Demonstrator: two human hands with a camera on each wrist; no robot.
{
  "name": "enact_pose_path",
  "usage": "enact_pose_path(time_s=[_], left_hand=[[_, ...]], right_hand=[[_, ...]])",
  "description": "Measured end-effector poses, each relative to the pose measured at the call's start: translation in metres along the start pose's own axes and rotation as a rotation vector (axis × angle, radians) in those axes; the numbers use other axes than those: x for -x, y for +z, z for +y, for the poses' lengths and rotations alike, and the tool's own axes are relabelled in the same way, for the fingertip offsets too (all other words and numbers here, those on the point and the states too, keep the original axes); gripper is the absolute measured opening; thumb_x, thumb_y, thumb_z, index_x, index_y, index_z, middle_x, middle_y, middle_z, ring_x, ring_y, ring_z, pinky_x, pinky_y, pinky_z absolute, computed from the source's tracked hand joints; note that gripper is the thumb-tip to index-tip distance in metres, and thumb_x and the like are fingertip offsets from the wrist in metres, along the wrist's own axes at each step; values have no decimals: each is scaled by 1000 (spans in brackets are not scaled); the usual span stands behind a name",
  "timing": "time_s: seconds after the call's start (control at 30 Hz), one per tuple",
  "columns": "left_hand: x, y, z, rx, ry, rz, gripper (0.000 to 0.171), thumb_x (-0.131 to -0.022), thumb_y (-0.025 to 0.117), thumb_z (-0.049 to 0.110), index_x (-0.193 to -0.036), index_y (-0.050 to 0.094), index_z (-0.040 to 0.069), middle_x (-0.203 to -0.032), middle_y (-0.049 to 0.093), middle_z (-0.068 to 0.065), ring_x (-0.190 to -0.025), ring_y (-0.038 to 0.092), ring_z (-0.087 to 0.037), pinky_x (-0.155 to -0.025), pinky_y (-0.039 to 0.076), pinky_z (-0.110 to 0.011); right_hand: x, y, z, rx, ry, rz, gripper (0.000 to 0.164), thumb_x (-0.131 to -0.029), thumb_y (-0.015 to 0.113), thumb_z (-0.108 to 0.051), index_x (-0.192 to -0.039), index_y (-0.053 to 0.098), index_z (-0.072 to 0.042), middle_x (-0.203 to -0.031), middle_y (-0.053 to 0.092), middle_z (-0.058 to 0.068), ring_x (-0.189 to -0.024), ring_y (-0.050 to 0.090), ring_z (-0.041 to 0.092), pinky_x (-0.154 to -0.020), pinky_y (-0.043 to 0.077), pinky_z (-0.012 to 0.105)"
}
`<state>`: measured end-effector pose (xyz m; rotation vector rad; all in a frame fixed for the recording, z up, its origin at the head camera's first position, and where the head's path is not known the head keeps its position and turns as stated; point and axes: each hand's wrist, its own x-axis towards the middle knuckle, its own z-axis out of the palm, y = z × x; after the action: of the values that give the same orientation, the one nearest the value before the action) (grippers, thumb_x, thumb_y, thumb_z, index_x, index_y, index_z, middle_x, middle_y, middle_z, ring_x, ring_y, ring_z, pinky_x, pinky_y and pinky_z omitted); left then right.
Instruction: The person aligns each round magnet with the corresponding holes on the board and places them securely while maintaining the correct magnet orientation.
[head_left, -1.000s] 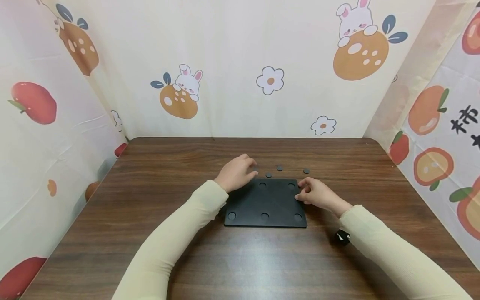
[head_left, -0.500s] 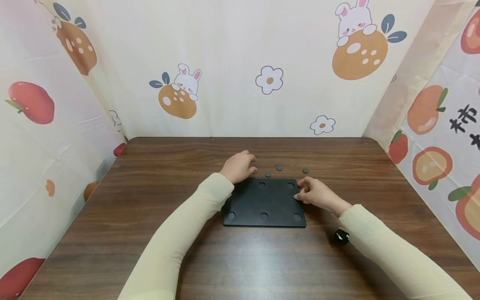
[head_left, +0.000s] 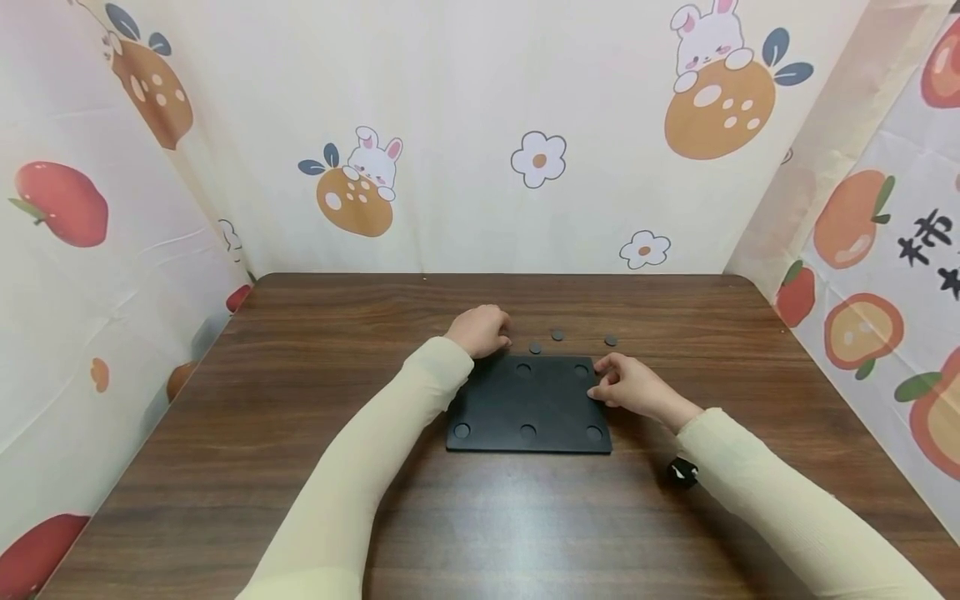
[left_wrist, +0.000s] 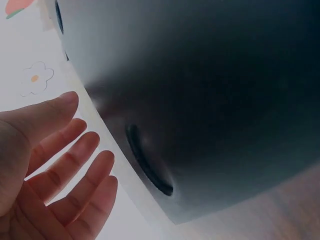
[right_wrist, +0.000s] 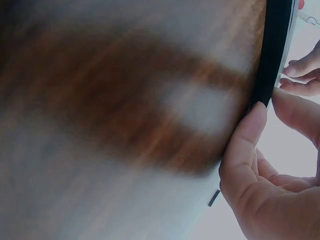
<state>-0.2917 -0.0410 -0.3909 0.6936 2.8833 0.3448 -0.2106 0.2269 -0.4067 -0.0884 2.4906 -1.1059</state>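
A flat black rectangular board (head_left: pixel 528 404) with round recesses lies on the brown table. My right hand (head_left: pixel 633 390) pinches its right edge; in the right wrist view thumb and index finger meet at the board's edge (right_wrist: pixel 272 55). Over the far left corner is my left hand (head_left: pixel 480 331), fingers pointing down in the head view. The left wrist view shows its fingers (left_wrist: pixel 75 160) loosely bent and apart, nothing visible between them, beside the board (left_wrist: pixel 230 115). Small dark discs lie behind the board: one close (head_left: pixel 535 348), another farther back (head_left: pixel 557 335), a third to the right (head_left: pixel 611 341).
The wooden tabletop (head_left: pixel 337 333) extends around the board on all sides. A printed curtain (head_left: pixel 465 208) hangs along the back edge and both sides. A small black object (head_left: pixel 683 472) sits under the right sleeve's cuff.
My left hand has shifted slightly right and its fingers have drawn together; the disc glimpsed by its fingertips half a second ago is now hidden. The right hand stays at the board's edge.
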Motion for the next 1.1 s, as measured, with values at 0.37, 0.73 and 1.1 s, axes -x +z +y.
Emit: enact_pose_path(time_s=[0.37, 0.73, 1.1], left_hand=[[-7, 1, 1, -35, -14, -49, 10, -94, 67, 21, -89, 73, 17, -88, 68, 0, -72, 57, -15, -66, 47, -29], [-8, 4, 4, -71, -13, -42, 11, -94, 67, 18, -84, 71, 16, -82, 65, 0, -68, 52, -14, -63, 43, -28], [-12, 8, 3, -87, -8, -31, 12, -94, 66, 17, -84, 72, 17, -84, 67, 0, -70, 56, -14, -65, 47, -29]], right_hand=[[0, 0, 1, -13, 3, -3, 51, -92, 67, -16, -134, 45, 3, -92, 57, 10, -78, 59, 18, -79, 57, 33], [0, 0, 1, -11, 0, -5, 50, -92, 67, -15, -134, 45, 3, -91, 56, 10, -78, 59, 17, -79, 57, 33], [0, 1, 0, -13, 7, -1, 51, -92, 67, -15, -134, 45, 3, -92, 56, 10, -78, 59, 17, -79, 57, 33]])
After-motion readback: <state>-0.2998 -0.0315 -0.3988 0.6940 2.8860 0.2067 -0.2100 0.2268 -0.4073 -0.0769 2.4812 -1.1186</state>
